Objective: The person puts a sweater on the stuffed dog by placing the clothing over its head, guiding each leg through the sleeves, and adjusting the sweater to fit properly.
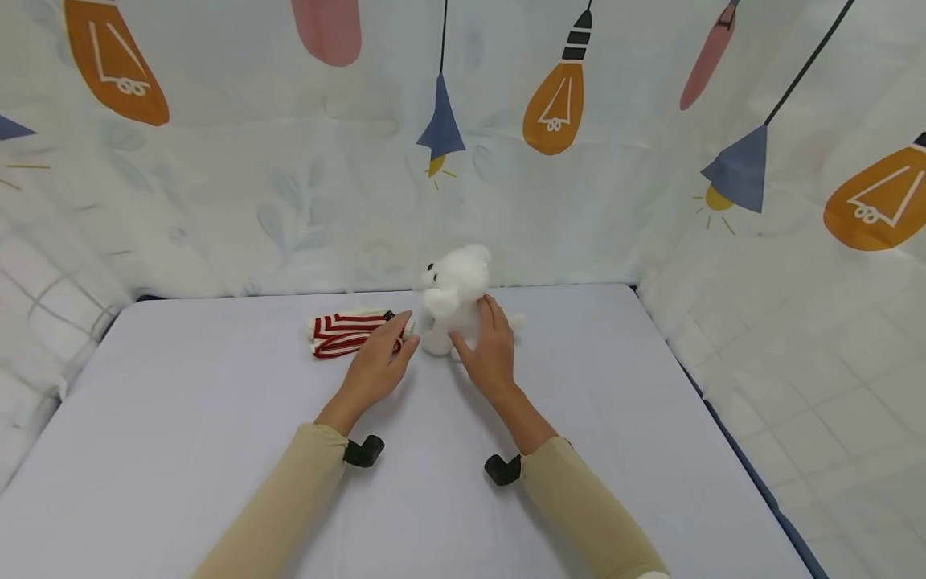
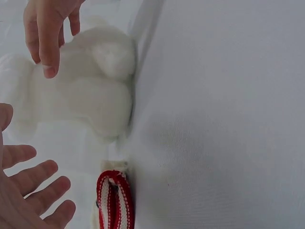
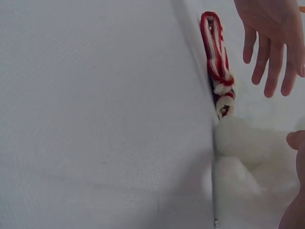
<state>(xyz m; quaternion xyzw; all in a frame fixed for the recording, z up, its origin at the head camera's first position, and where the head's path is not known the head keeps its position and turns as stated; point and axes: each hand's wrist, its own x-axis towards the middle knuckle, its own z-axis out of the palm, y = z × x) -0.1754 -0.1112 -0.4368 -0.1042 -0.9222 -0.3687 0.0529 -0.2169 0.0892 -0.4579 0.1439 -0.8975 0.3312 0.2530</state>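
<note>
A white plush toy animal sits upright near the table's back edge, its dark eyes facing left. Beside it lies a folded red-and-white striped knit piece with a dark button-like spot. My left hand is over the knit's right end, fingers extended and apart, holding nothing; in the left wrist view the knit lies to its right. My right hand is at the toy's right side with fingers loosely bent. Its fingertips reach the white fur, though contact is hard to confirm.
A white cloth covers the table. Behind it hangs a pale curtain printed with lamps and bulbs, which also runs along both sides. Each wrist carries a small black camera mount.
</note>
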